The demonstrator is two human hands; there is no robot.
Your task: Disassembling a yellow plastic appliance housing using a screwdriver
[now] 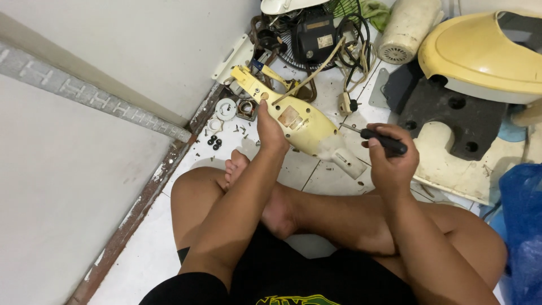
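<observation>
I sit cross-legged on a white tiled floor. My left hand (270, 131) grips a long, yellowed plastic appliance housing (299, 118) from below and holds it tilted over my feet. The housing has small holes near its far end. My right hand (389, 157) is closed on a screwdriver (379, 139) with a black handle. Its metal tip points left toward the housing and stops just short of it.
Small screws, black rubber pieces (214, 142) and a white round part (226, 108) lie by the wall. A black motor with cables (314, 37), a fan grille, a yellow cover (480, 53), a black base plate (451, 113) and a blue bag (522, 226) crowd the floor ahead and right.
</observation>
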